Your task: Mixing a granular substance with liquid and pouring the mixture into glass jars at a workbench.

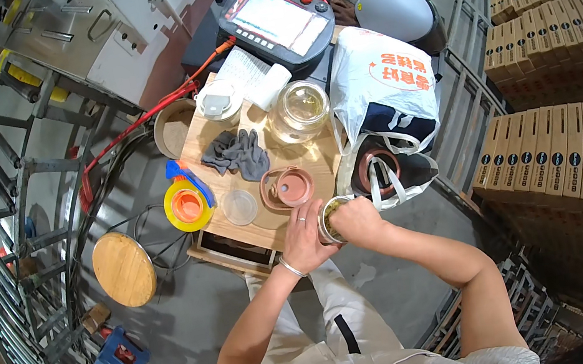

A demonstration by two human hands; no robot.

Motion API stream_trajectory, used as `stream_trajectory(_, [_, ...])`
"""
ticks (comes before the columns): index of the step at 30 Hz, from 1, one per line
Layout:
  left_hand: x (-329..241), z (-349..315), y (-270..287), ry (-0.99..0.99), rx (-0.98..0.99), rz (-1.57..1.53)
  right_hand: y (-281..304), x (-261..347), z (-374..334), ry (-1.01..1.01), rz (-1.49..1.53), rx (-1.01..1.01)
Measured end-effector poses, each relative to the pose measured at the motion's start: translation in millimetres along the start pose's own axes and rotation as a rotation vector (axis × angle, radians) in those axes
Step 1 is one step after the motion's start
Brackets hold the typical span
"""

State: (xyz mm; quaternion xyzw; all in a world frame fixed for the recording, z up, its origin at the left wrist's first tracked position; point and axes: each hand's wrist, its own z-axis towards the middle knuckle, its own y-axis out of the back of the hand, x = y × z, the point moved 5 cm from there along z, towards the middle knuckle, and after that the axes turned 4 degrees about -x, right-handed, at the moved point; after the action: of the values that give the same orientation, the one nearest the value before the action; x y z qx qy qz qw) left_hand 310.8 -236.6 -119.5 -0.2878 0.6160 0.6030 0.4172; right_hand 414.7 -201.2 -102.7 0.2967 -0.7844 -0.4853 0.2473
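Observation:
My left hand [307, 237], with a ring and a bracelet, is wrapped around the side of a small clear jar [325, 232] at the table's near right corner. Over the jar's mouth, my right hand [358, 222] is curled with its fingertips down inside; what they pinch is hidden. Greenish-brown bits show in the jar. Just beyond my left hand lies a round reddish-brown lid [295, 186] with a loop. A translucent disc-shaped lid [240, 207] lies to its left. Dark grey gloves [236, 155] are crumpled farther back.
The wooden tabletop [232, 231] also bears a large glass pot [299, 110] of pale liquid, a white-lidded container [219, 103] and a tape dispenser [190, 204]. Bags [380, 88] crowd the right side. Behind stands a control pendant [279, 22]. A round stool [123, 268] is at left.

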Motion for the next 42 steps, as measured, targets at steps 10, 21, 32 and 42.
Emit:
stream_trajectory(10, [11.0, 0.3, -3.8, 0.027, -0.001, 0.01, 9.0, -30.9, -5.0, -0.158, 0.316, -0.093])
stream_trajectory(21, [15.1, 2.1, -2.4, 0.054, 0.0, 0.017, -15.6, -62.3, -16.3, -0.423, 1.234, 0.034])
stream_trajectory(32, [13.9, 1.9, -4.9, 0.056, 0.016, 0.018, -0.4, -17.2, 4.5, -0.037, 0.029, 0.012])
stream_trajectory(42, [10.7, 3.0, -4.2, 0.026, -0.021, -0.015, -6.0, -4.0, 13.5, 0.134, -0.046, 0.087])
